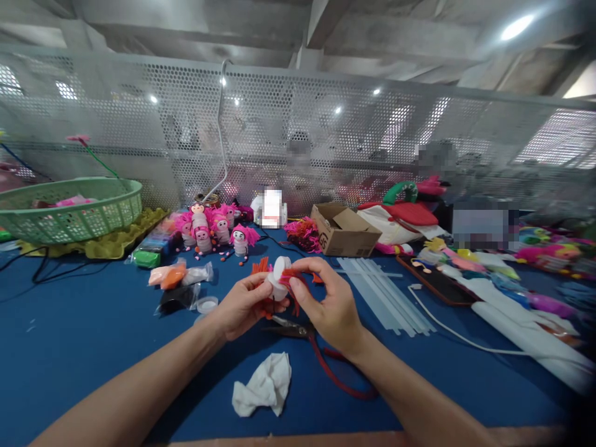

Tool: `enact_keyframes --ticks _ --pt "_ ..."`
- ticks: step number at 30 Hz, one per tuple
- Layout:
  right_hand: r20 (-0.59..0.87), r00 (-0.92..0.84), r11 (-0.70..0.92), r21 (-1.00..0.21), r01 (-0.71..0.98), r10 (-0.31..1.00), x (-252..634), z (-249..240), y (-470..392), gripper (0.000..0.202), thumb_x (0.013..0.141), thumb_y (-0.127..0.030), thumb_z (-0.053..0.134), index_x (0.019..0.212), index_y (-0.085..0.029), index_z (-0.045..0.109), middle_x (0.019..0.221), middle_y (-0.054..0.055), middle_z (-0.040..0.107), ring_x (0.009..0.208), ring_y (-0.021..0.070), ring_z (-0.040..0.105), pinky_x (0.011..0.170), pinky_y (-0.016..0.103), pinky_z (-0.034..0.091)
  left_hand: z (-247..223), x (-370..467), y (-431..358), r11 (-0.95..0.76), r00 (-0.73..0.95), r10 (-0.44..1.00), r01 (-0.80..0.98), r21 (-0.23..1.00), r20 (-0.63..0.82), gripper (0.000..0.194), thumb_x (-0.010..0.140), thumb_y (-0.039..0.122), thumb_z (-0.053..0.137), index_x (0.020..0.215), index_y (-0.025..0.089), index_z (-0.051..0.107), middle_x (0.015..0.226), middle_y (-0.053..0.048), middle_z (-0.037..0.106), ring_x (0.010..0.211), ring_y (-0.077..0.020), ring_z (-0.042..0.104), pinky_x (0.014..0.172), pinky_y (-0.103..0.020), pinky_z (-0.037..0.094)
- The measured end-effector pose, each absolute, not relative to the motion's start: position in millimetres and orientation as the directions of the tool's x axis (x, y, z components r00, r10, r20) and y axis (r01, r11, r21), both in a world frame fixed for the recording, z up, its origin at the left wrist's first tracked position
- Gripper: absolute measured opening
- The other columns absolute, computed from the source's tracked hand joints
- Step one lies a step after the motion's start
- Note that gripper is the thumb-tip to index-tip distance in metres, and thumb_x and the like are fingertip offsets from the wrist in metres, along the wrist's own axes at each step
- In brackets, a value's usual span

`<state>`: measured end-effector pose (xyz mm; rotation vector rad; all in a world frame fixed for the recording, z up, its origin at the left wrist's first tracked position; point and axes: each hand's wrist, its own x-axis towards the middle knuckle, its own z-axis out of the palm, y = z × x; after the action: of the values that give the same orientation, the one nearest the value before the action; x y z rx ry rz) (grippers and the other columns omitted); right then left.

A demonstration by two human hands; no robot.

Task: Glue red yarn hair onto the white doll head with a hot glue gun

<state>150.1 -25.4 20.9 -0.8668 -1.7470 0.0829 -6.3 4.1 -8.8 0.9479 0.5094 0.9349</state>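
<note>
My left hand (242,305) is closed around a small white ribbed doll body (278,289) with a round, pale flat end, held above the blue table. From the right, my right hand (333,301) pinches a tuft of red-pink yarn (293,272) against the upper part of the body. Below both hands lies a pair of scissors (342,380) with red handles, blades pointing left. A crumpled white tissue (265,386) rests nearer to me. Loose orange-red yarn pieces (261,266) show just behind my left fingers.
Finished pink-haired dolls (200,231) stand at the back, near a pile of pink and orange yarn (302,234) and a cardboard box (345,233). Translucent glue sticks (384,301) lie right. Left are bagged clay packs (172,276) and a green basket (74,217). A white cable (465,338) crosses the right side.
</note>
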Motion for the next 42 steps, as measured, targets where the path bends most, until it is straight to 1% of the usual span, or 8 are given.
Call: enact_keyframes --ticks 7,10,13,16,19,22,25,42 --pt "0.844 -0.102 0.764 -0.416 0.492 0.526 149 24 -27 0.011 0.078 -0.015 0.052 0.088 -0.02 0.053 0.086 0.005 0.059 0.084 0.0166 0.055 0.078 0.034 0.044 -8 -6 3 0.25 0.522 0.853 -0.452 0.856 0.027 0.037 0.062 0.035 0.07 0.091 0.013 0.061 0.072 -0.007 0.067 0.06 -0.0139 0.062 0.047 -0.018 0.04" --pt "0.772 0.004 0.69 -0.571 0.445 0.636 153 23 -22 0.009 0.082 -0.02 0.046 0.086 -0.019 0.055 0.085 0.005 0.059 0.083 0.0161 0.056 0.076 0.032 0.044 -5 -7 2 0.245 0.536 0.842 -0.475 0.845 0.057 0.041 0.061 0.036 0.07 0.093 0.012 0.061 0.07 -0.008 0.067 0.059 -0.014 0.062 0.048 -0.018 0.041" --pt "0.617 0.06 0.551 -0.739 0.388 0.785 158 20 -13 0.015 0.084 -0.027 0.044 0.078 -0.018 0.055 0.076 0.003 0.061 0.072 0.0143 0.057 0.068 0.029 0.044 -3 -8 1 0.249 0.546 0.835 -0.487 0.837 0.069 0.046 0.057 0.037 0.073 0.094 0.012 0.062 0.071 -0.007 0.067 0.061 -0.0149 0.062 0.051 -0.02 0.043" --pt "0.551 0.035 0.506 -0.788 0.352 0.834 160 18 -9 0.022 0.085 -0.031 0.043 0.071 -0.018 0.054 0.068 0.001 0.059 0.065 0.0134 0.056 0.064 0.028 0.043 -3 -8 1 0.256 0.546 0.836 -0.474 0.842 0.053 0.047 0.054 0.036 0.075 0.094 0.013 0.062 0.073 -0.007 0.067 0.063 -0.0157 0.063 0.055 -0.022 0.046" --pt "0.691 0.044 0.632 -0.683 0.367 0.721 158 21 -15 0.02 0.085 -0.025 0.041 0.072 -0.019 0.054 0.072 0.002 0.057 0.07 0.014 0.055 0.067 0.029 0.043 -4 -8 1 0.254 0.535 0.844 -0.453 0.855 0.033 0.047 0.054 0.035 0.075 0.093 0.012 0.063 0.073 -0.006 0.067 0.063 -0.0153 0.063 0.056 -0.022 0.046" --pt "0.864 -0.028 0.786 -0.442 0.431 0.502 155 25 -24 0.009 0.08 -0.015 0.047 0.082 -0.02 0.054 0.082 0.004 0.056 0.081 0.0164 0.054 0.073 0.033 0.044 -5 -7 1 0.245 0.529 0.848 -0.447 0.861 0.033 0.046 0.053 0.035 0.075 0.091 0.012 0.063 0.072 -0.006 0.066 0.062 -0.0149 0.062 0.056 -0.022 0.045" --pt "0.903 -0.137 0.802 -0.28 0.528 0.407 153 27 -30 0.014 0.074 -0.01 0.053 0.084 -0.02 0.055 0.082 0.005 0.055 0.08 0.0181 0.053 0.073 0.037 0.044 -5 -7 1 0.241 0.533 0.845 -0.453 0.859 0.044 0.044 0.054 0.035 0.075 0.09 0.012 0.063 0.07 -0.006 0.066 0.06 -0.0145 0.062 0.051 -0.02 0.043" --pt "0.902 -0.196 0.744 -0.178 0.644 0.385 150 24 -29 0.013 0.073 -0.012 0.056 0.083 -0.019 0.056 0.079 0.006 0.056 0.077 0.0195 0.053 0.068 0.038 0.043 -7 -7 2 0.247 0.537 0.843 -0.447 0.86 0.037 0.042 0.057 0.034 0.073 0.092 0.013 0.062 0.071 -0.006 0.065 0.059 -0.0142 0.061 0.046 -0.018 0.04"
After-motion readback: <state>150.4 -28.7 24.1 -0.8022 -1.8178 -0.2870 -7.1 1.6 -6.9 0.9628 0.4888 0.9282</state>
